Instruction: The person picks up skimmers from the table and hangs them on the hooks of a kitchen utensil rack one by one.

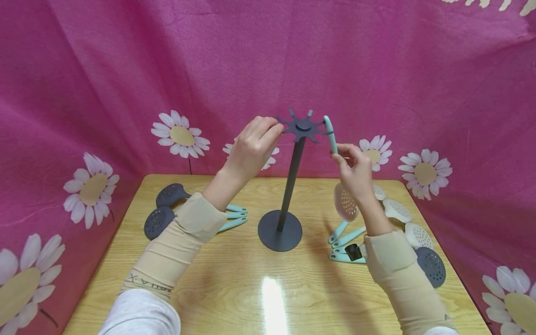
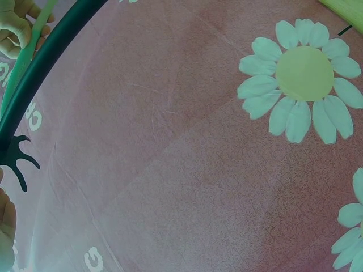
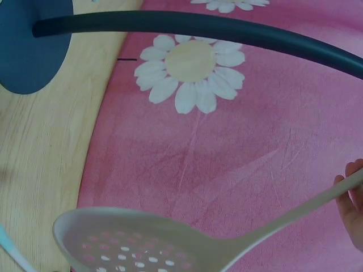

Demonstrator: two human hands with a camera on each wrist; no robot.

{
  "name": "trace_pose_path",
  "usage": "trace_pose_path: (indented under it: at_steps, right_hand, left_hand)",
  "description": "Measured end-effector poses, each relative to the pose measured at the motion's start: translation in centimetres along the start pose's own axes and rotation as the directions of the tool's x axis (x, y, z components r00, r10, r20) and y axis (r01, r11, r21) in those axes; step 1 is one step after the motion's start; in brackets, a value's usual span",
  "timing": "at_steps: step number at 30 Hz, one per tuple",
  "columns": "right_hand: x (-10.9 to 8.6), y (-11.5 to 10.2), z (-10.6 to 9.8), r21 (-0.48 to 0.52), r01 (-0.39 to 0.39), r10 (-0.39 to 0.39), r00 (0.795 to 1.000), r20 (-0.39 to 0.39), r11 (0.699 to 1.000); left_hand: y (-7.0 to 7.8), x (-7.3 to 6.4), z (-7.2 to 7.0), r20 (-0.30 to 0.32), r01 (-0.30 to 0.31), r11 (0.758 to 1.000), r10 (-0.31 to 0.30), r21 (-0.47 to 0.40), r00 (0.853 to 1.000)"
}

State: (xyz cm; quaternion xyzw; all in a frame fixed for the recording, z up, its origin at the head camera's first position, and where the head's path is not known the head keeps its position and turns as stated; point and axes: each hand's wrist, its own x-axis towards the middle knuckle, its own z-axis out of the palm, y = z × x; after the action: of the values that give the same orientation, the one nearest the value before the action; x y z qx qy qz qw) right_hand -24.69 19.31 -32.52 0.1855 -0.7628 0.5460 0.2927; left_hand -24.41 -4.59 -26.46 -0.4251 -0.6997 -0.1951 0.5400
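Observation:
A dark utensil stand [image 1: 291,181] with a round base and a ring of forked hooks stands upright on the table. My left hand [image 1: 255,144] pinches a hook at the left of its top; in the left wrist view only part of that hand [image 2: 7,232] shows beside the hooks. At the right of the ring, my right hand [image 1: 355,170] holds a skimmer [image 1: 345,202] by its mint handle. The handle's upper end touches a hook, and the pale, perforated head hangs down. The right wrist view shows this skimmer [image 3: 91,221] beside the stand's pole [image 3: 170,22].
On the right of the table lie several utensils with mint handles, pale perforated heads [image 1: 418,236] and a dark head [image 1: 430,266]. Dark-headed utensils [image 1: 159,222] lie at the left, partly behind my forearm. A pink flowered cloth [image 1: 234,60] surrounds the wooden table [image 1: 226,288].

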Motion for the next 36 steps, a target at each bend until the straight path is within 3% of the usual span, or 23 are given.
trace_pose_path:
  at_steps: [6,13,17,22,29,36]
  right_hand:
    - [-0.3,-0.2,0.6,0.043,0.016,-0.017,0.999,0.028,0.999]
    - [-0.9,-3.0,1.6,0.038,0.016,-0.017,0.999,0.049,0.999]
    - [-1.1,-3.4,2.1,0.049,0.019,-0.022,0.999,0.047,0.999]
    - [-1.4,-2.8,2.7,0.083,0.01,-0.012,0.999,0.03,0.997]
    - [-1.5,-0.2,3.6,0.135,0.009,-0.009,1.0,0.0,0.991]
    - [-1.7,0.2,4.1,0.132,0.027,-0.025,1.0,-0.016,0.991]
  left_hand:
    - [0.0,0.0,0.0,-0.002,0.002,1.0,-0.002,-0.005,1.0]
    - [0.1,0.0,0.0,-0.005,0.005,1.0,-0.005,-0.006,1.0]
    - [0.1,0.0,0.1,-0.019,0.003,1.0,-0.003,-0.014,1.0]
    - [0.1,0.0,0.1,-0.022,0.004,1.0,-0.005,-0.01,1.0]
    - [0.1,0.0,0.1,-0.011,0.015,1.0,-0.015,-0.016,1.0]
    - [0.1,0.0,0.1,-0.019,0.014,1.0,-0.014,-0.023,1.0]
